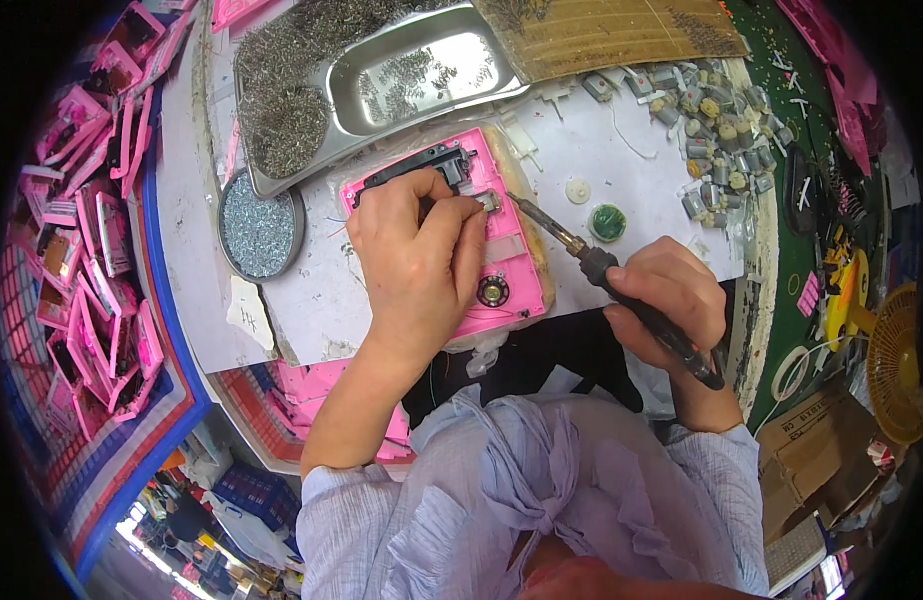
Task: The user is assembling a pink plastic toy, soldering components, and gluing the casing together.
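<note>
My left hand (411, 250) is over an open pink plastic case (508, 250), its thumb and fingers pinched at a small silver motor (490, 202) near the case's right side. Under those fingers a black plastic mechanism (411, 172) lies along the top of the case, partly hidden. A round speaker-like part (492, 291) sits in the case's lower right. In my right hand (671, 305) is a soldering iron (601, 268), gripped by its black handle, its tip pointing up and left, close beside the motor.
A metal tray (421, 75) of small screws or springs stands behind, next to a round dish of tiny metal parts (261, 225). Right of the case lie a small green-filled pot (607, 222), a white disc (577, 190) and many motors (721, 135). Pink cases (101, 270) fill the left side.
</note>
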### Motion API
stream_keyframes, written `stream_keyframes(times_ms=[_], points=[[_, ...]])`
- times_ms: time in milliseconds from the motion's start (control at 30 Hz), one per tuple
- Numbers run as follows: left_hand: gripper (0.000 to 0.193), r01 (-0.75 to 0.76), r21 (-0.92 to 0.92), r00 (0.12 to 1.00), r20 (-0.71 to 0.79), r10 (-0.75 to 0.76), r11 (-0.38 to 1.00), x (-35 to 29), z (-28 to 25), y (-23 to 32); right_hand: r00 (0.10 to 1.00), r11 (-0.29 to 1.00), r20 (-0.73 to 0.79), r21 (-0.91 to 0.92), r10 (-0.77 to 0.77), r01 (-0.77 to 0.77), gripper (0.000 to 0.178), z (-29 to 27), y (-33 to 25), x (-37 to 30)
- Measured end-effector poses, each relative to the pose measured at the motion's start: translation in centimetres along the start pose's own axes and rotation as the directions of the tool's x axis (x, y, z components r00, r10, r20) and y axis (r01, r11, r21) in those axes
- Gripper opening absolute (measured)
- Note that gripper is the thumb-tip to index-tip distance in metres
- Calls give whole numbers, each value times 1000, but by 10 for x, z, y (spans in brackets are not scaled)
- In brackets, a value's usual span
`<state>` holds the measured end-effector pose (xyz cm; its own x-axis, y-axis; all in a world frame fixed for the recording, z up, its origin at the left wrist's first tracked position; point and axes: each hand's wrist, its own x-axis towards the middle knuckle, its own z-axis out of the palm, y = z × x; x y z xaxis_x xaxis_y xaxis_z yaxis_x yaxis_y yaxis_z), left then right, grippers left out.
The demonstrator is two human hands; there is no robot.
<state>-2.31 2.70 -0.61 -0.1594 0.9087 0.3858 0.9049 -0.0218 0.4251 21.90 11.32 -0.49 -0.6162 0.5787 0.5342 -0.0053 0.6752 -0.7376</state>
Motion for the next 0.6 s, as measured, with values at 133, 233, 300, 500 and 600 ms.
stream_keyframes(times_ms=[133,233,300,500,600], points=[[14,13,65,1000,10,-14,998,7,1,6,1000,1000,13,-1,3,-3,42,5,7,-1],[13,25,123,999,34,-29,992,11,2,10,999,1000,30,-6,13,-13,43,8,9,-2],[13,26,154,998,51,-34,988,12,2,11,999,1000,32,3,10,-10,43,9,10,-1],[13,23,208,994,99,-44,978,14,0,12,1000,1000,21,26,-8,7,43,13,13,4],[12,28,217,992,117,-55,976,15,0,14,1000,999,21,33,-12,11,42,15,16,1]])
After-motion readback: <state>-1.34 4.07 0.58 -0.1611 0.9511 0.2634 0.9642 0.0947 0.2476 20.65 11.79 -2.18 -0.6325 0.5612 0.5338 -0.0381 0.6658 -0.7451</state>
